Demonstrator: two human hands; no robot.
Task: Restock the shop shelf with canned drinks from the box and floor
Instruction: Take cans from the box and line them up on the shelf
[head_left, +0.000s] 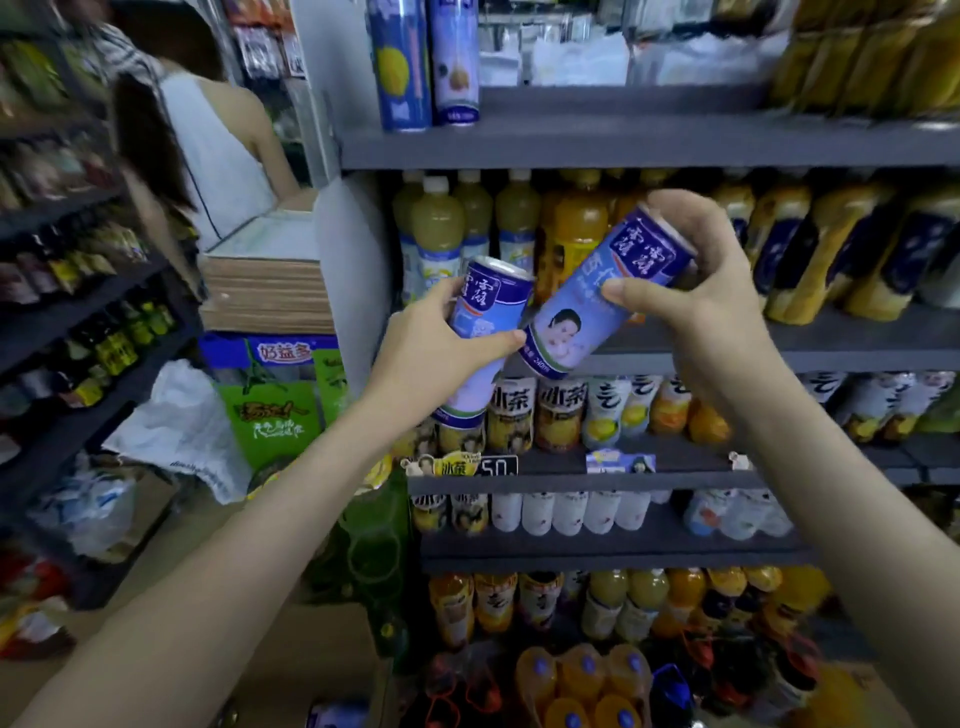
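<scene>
Now the left hand (431, 343) is wrapping its fingers around one blue can (480, 332), and the right hand (691, 291) is squeezing another tilted blue can (597, 296). Both cans are being held up in front of the gray shelf (649, 148), touching each other near the juice bottles (441, 228).

The left can (491, 317) is blue and white with white characters on a dark band; the left hand (431, 353) grips it, top up and leaning slightly right, before the grey shelf (623, 145); the right can (597, 296), of the same design with a printed face, tilts steeply, top toward the shelf's upper right, held by the right hand (691, 291); its base is just beside the left can.
</scene>
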